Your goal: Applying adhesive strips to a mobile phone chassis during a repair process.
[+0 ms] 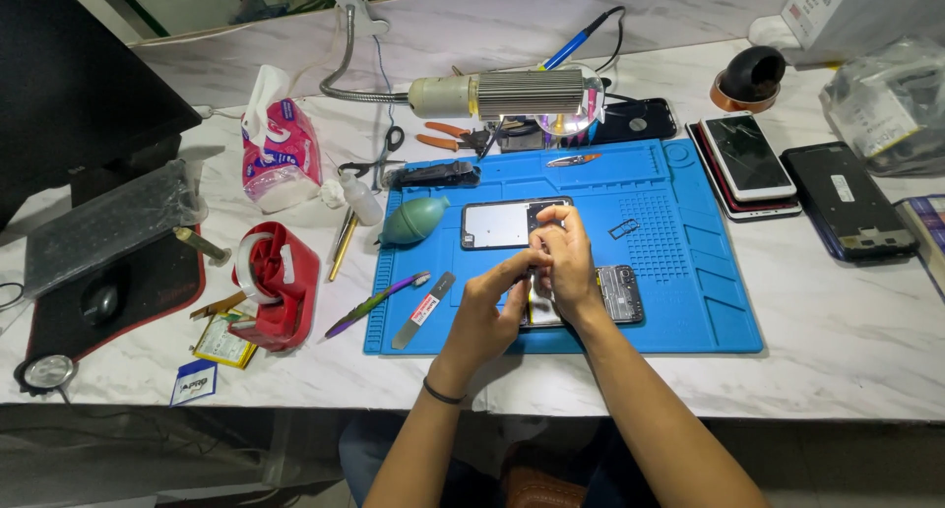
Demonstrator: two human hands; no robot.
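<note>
Both my hands meet over the middle of a blue repair mat (689,301). My left hand (484,316), with a dark band on its wrist, grips the left end of an opened phone (620,293) that lies with its circuit boards showing. My right hand (566,270) is curled just above it, fingertips pinched against the left hand's fingers. Whatever they pinch is hidden. A phone back frame (500,222) with a pale panel lies on the mat just beyond the hands.
Left of the hands lie purple tweezers (379,302), a flat metal pry tool (423,311) and a green air blower (413,221). A red tape dispenser (281,284), tissue pack (281,154) and gooseneck lamp (512,95) stand further off. Stacked phones (748,158) and a dark phone (851,205) lie at the right.
</note>
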